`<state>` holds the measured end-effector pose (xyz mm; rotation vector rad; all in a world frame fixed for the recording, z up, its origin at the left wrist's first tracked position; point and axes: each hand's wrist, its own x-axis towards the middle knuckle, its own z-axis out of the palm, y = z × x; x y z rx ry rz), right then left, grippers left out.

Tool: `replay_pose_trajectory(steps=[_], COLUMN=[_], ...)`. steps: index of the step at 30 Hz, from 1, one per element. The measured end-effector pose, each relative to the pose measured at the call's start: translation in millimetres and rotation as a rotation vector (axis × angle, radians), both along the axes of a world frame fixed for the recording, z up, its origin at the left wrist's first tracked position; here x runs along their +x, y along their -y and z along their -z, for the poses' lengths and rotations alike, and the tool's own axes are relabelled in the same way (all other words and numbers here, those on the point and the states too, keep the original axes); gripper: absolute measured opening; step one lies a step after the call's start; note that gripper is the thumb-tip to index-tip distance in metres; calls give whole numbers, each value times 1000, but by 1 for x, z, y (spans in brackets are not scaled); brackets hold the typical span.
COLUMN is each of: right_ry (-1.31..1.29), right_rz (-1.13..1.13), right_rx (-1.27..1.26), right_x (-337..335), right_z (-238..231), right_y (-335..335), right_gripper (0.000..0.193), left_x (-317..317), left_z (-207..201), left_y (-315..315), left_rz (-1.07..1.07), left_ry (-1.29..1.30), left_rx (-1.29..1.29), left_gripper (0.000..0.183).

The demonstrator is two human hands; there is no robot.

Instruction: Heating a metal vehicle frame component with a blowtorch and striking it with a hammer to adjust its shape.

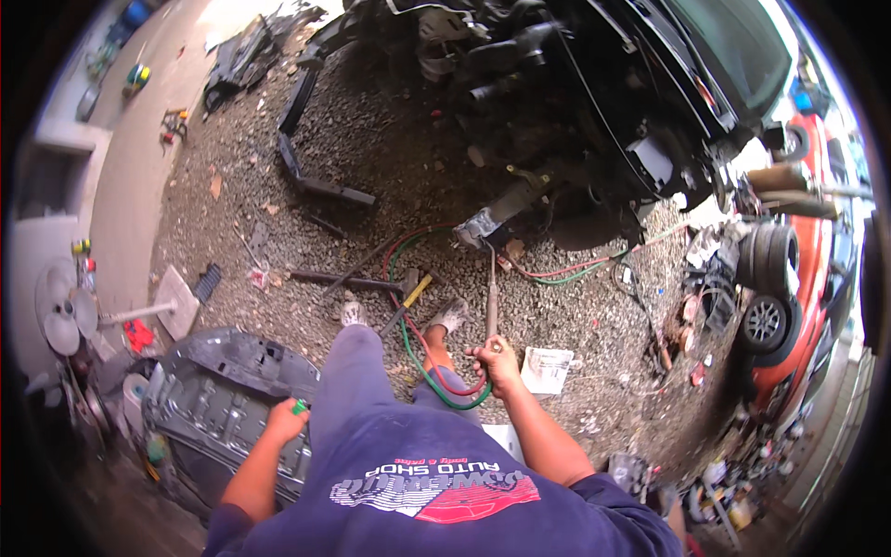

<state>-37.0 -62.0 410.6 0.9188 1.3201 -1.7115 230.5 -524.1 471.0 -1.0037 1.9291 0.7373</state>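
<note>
My right hand (499, 364) is wrapped round the handle of a long gas torch (492, 299). Its bent tip points at the crumpled end of a metal frame rail (480, 226) that sticks out from a dismantled black car (613, 121). I cannot tell whether the tip touches the rail, and no flame shows. A red and a green hose (410, 348) loop from the torch's rear end over the gravel by my feet. Low on the left, my left hand (286, 421) is closed on a small green object (299, 408) whose kind is too small to make out.
A yellow-and-black-handled hammer (418, 293) and a long dark-handled tool (342, 278) lie by my feet. Left of me rests a grey car panel (218, 385). A bent black bar (325, 188) lies ahead. Paper (547, 370), stacked tires (768, 257) and a red car (796, 343) are rightward.
</note>
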Motion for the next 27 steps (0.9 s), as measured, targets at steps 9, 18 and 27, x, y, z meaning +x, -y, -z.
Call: replay_pose_trajectory(steps=[9,18,27], right_ry=[-35,-64,-95], right_rz=[136,203,213], right_rx=[39,65,145], right_x=[14,10,26], right_z=[-10,-3,-10], right_y=[40,91,125], right_gripper=[22,25,19], left_x=[-77,-95,-74], left_z=[1,-4,-28], left_y=[111,277,335], left_rz=[27,-64,0], left_ry=[-135,-167,-50], left_rx=[32,16,-1], left_gripper=[26,17,16])
